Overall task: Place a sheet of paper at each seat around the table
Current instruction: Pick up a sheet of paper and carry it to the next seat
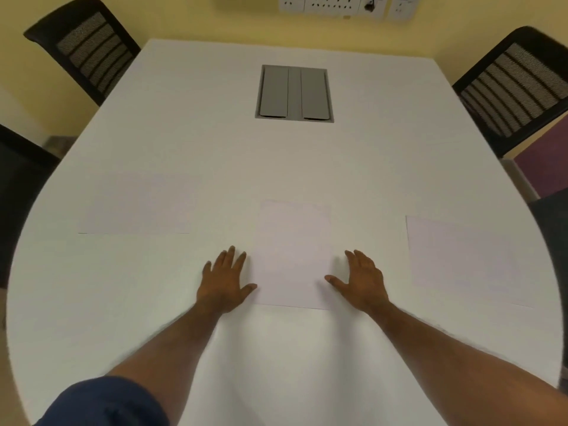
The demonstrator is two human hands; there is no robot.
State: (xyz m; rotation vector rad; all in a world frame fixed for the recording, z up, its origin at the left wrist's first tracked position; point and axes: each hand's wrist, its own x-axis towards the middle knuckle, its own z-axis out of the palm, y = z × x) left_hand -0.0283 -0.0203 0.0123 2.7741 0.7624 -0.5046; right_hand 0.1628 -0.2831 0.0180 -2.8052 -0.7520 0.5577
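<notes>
hands flat with fingers spread, left hand [226, 282] and right hand [362, 281] flank middle sheet [293, 253]; side sheets barely visible.

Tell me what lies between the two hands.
In the head view, the middle sheet lies flat on the table between the left hand and the right hand, whose thumbs sit at its side edges.

Three sheets [293, 253], four chairs [92, 47], two hands [226, 281].
</notes>
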